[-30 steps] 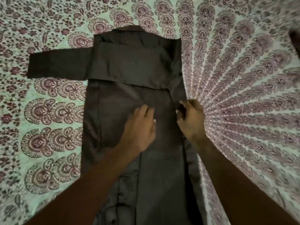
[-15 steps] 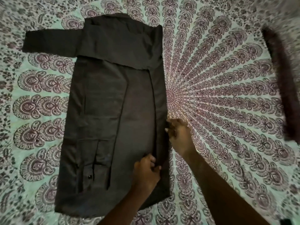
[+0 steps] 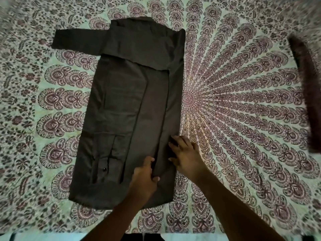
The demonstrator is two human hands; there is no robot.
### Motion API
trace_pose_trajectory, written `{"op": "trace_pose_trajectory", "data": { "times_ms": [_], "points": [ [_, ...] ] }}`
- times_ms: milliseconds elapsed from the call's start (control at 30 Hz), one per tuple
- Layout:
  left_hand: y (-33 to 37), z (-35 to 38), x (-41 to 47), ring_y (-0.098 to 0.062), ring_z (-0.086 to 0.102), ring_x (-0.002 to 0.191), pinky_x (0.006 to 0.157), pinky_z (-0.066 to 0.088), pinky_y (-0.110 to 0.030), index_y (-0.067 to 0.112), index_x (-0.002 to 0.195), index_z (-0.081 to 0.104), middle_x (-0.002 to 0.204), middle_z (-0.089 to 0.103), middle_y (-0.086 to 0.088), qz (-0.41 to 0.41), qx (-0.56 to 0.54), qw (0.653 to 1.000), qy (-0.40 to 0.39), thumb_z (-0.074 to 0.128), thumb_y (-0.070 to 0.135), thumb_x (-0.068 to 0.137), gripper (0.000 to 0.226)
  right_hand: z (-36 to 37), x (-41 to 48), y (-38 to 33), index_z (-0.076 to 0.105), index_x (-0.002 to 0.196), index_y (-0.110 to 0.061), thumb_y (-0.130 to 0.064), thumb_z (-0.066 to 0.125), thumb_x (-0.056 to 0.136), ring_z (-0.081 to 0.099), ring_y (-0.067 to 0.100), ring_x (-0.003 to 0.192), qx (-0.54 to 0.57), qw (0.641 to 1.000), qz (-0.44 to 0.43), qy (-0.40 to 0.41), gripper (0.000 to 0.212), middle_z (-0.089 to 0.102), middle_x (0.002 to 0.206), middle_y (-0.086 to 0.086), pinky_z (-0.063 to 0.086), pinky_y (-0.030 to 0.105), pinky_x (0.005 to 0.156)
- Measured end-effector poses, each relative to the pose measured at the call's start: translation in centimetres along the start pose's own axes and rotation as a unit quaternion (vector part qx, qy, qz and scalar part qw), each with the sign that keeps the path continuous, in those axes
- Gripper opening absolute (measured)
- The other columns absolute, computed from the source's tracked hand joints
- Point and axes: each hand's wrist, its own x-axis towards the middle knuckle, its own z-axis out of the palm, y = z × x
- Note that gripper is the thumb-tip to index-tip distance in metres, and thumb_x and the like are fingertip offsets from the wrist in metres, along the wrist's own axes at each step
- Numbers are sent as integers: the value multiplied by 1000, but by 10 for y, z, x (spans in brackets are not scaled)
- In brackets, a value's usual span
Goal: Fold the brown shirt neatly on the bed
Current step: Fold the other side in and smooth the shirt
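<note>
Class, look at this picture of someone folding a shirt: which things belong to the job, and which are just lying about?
Belongs to the job:
brown shirt
left hand pinching its folded edge
right hand pressing its right side
bedsheet it lies on

Just lying about:
dark cloth at the bed's right edge, blurred

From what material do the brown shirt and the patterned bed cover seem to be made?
Brown shirt: probably woven cotton or a cotton blend, matte; it lies flat with crisp fold lines and no shine. Bed cover: likely thin printed cotton, matte; the mandala print lies flat, with no pile or gloss.
</note>
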Motion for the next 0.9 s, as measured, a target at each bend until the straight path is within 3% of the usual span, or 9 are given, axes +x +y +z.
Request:
{"op": "trace_pose_trajectory", "data": {
  "times_ms": [67, 133, 233, 333, 400, 467, 700, 800, 900],
  "points": [
    [4, -1, -4, -29, 66, 97, 88, 58, -46, 40, 140, 37, 104, 63, -3, 4, 45, 999, -23, 81, 25, 86, 71, -2, 2, 4, 54, 146, -23, -44, 68, 91, 40, 32, 145, -12, 1000, -12, -1, 60, 40, 161, 5, 43, 59, 106],
    [11, -5, -6, -29, 59, 125, 96, 53, -45, 41, 147, 24, 133, 57, -2, 29, 163, 986, -22, 77, 35, 89, 78, -4, 8, 9, 42, 155, -27, -51, 53, 98, 29, 31, 153, -22, 999, -27, -2, 63, 28, 168, 3, 34, 58, 112],
    [15, -8, -5, -26, 35, 144, 110, 39, -46, 40, 159, 9, 159, 30, 0, 98, 266, 959, 9, 79, 43, 86, 101, -4, 33, 17, 18, 165, -28, -61, 36, 101, 6, 24, 161, -44, 998, -38, -30, 73, 3, 175, -1, 19, 58, 121],
    [12, -13, 9, -34, 10, 160, 118, 25, -62, 47, 160, -7, 175, -3, 1, 158, 275, 948, -12, 89, 45, 72, 130, -10, 64, 25, 9, 166, -23, -69, 22, 98, 1, 22, 161, -69, 996, -44, -26, 84, -4, 175, -2, 12, 56, 126],
    [8, -18, 24, -34, -18, 160, 121, 11, -69, 42, 160, -21, 170, -31, 3, 179, 324, 928, -50, 88, 56, 68, 144, -18, 88, 28, 6, 167, -21, -74, 20, 95, 1, 21, 161, -78, 996, -43, -32, 90, -4, 175, -2, 11, 56, 127],
    [6, -25, 35, -34, -30, 156, 120, 2, -71, 39, 158, -30, 164, -43, 5, 181, 342, 919, -73, 85, 68, 63, 152, -28, 105, 32, 4, 166, -20, -82, 21, 92, 0, 20, 161, -82, 995, -40, -29, 98, -5, 175, -3, 10, 57, 126],
    [0, -34, 64, -29, -50, 144, 113, -14, -76, 49, 147, -42, 152, -58, 15, 152, 324, 917, -176, 83, 74, 60, 154, -51, 170, 53, 7, 166, -22, -90, 21, 86, 4, 20, 161, -64, 998, 9, 10, 106, 0, 175, -4, 12, 62, 124],
    [5, -35, 66, -28, -56, 138, 112, -15, -77, 50, 144, -45, 148, -61, 15, 133, 324, 913, -208, 83, 72, 62, 154, -48, 169, 48, 11, 166, -16, -81, 21, 93, 3, 24, 161, -79, 996, 12, 29, 98, 3, 175, 2, 12, 59, 127],
    [10, -39, 67, -28, -58, 134, 112, -14, -79, 49, 142, -48, 145, -64, 14, 119, 335, 906, -230, 81, 75, 64, 153, -41, 135, 35, 12, 165, -9, -64, 32, 104, 0, 26, 161, -69, 995, -22, 63, 85, 3, 175, 8, 9, 53, 129]
  ]
}}
